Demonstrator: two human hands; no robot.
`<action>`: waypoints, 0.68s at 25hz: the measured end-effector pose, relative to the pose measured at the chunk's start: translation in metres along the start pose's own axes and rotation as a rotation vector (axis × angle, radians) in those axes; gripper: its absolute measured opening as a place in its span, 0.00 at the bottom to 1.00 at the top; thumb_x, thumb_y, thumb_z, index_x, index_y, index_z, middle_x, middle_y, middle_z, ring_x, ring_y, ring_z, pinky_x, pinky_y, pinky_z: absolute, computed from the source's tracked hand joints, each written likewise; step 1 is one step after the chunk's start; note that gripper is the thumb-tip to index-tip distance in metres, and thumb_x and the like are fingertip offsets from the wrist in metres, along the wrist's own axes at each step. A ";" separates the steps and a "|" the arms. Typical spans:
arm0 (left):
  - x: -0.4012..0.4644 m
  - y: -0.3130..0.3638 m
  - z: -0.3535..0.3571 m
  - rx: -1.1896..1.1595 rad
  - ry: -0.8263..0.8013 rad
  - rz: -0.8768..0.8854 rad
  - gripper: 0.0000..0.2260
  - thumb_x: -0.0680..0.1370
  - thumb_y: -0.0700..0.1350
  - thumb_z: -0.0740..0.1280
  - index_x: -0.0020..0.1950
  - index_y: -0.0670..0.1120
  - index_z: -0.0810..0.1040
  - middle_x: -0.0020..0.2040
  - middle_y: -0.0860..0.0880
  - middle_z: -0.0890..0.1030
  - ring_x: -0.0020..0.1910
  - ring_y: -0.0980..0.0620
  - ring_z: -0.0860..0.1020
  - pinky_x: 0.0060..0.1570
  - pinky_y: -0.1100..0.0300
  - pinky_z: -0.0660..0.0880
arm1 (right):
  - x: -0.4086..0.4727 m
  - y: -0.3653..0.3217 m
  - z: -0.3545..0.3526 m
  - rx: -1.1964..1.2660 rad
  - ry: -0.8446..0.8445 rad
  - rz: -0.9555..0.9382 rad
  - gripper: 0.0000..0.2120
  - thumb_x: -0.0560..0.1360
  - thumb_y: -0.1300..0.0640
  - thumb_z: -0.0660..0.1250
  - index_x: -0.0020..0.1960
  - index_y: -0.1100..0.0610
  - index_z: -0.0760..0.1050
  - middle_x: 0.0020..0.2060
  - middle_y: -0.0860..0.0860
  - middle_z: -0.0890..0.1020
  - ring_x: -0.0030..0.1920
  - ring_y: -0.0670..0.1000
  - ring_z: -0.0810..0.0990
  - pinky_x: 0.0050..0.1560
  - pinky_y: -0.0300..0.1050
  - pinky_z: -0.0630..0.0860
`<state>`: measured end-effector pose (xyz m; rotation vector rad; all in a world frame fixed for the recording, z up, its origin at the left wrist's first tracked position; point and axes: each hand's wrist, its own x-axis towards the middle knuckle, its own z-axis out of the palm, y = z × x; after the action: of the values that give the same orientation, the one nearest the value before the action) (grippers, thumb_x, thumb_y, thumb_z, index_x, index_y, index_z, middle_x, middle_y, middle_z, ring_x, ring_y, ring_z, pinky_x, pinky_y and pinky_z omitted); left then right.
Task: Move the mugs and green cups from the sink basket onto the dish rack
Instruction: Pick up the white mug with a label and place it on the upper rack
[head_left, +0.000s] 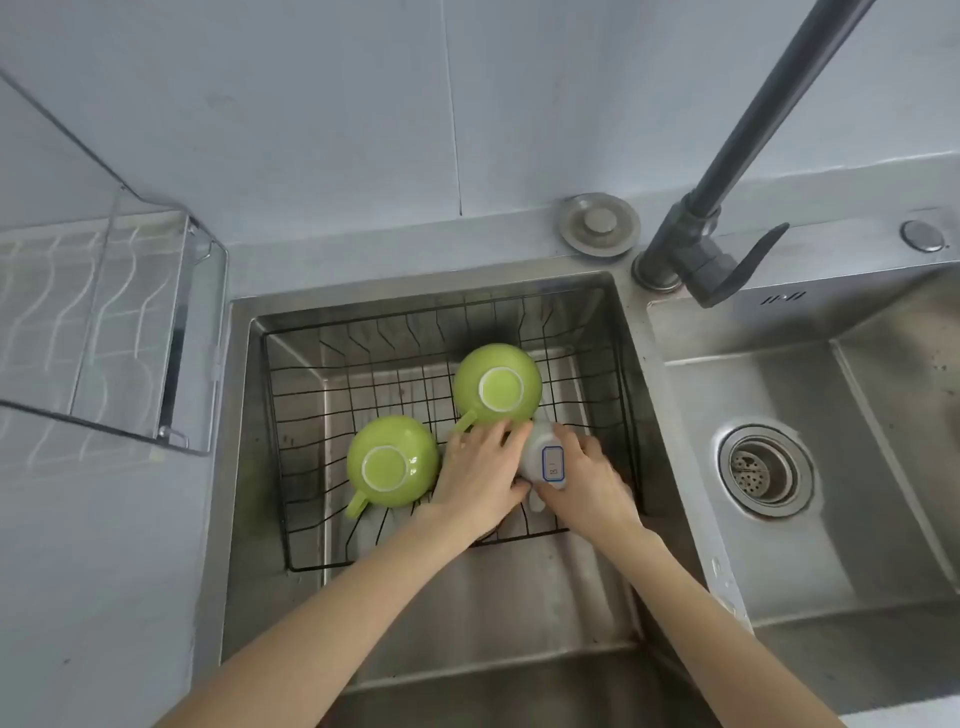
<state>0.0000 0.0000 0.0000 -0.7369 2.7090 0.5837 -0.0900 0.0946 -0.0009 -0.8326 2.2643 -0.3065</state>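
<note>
Hands were both down in the black wire sink basket (291, 467), which sat inside the left steel sink (239, 467). From the head view, the left hand (480, 475) and right hand (582, 480) were wrapped around a white mug (543, 457) from either side, fingers curled and pressing against it, the blue-framed label on the mug showing between them. Mug was at the basket's right side, tilted, can't tell if it was resting on the wire or lifted a bit.

Two green cups were upside down in the basket too: the far green cup (497, 385) just behind the hands, its handle right by the left fingers, and the near green cup (392, 461) just left of the left hand. Dish rack (104, 322) was on the counter to the left, well apart from the mug. Dark faucet (727, 182) stood at the right.
</note>
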 end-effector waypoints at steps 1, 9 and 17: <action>0.005 0.001 0.002 0.014 -0.025 0.001 0.28 0.73 0.50 0.64 0.70 0.48 0.57 0.68 0.46 0.67 0.65 0.44 0.67 0.62 0.47 0.63 | 0.004 0.000 0.001 0.015 -0.002 0.015 0.33 0.71 0.53 0.67 0.71 0.52 0.55 0.65 0.57 0.66 0.62 0.61 0.71 0.53 0.53 0.72; 0.019 0.001 0.022 0.102 -0.029 0.018 0.30 0.73 0.45 0.64 0.71 0.47 0.55 0.65 0.46 0.70 0.61 0.42 0.71 0.60 0.49 0.62 | 0.013 0.008 0.016 0.133 0.072 0.039 0.36 0.67 0.54 0.69 0.70 0.51 0.58 0.64 0.57 0.68 0.60 0.61 0.71 0.55 0.51 0.72; 0.008 0.005 0.010 -0.146 0.022 0.097 0.31 0.73 0.43 0.64 0.72 0.46 0.54 0.72 0.48 0.62 0.69 0.48 0.62 0.65 0.55 0.60 | -0.009 -0.001 -0.005 0.172 0.120 0.012 0.34 0.68 0.53 0.67 0.70 0.49 0.58 0.62 0.56 0.68 0.60 0.59 0.70 0.53 0.51 0.73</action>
<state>-0.0078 0.0050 -0.0107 -0.6532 2.7570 0.8079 -0.0877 0.0994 0.0083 -0.7275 2.3134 -0.5510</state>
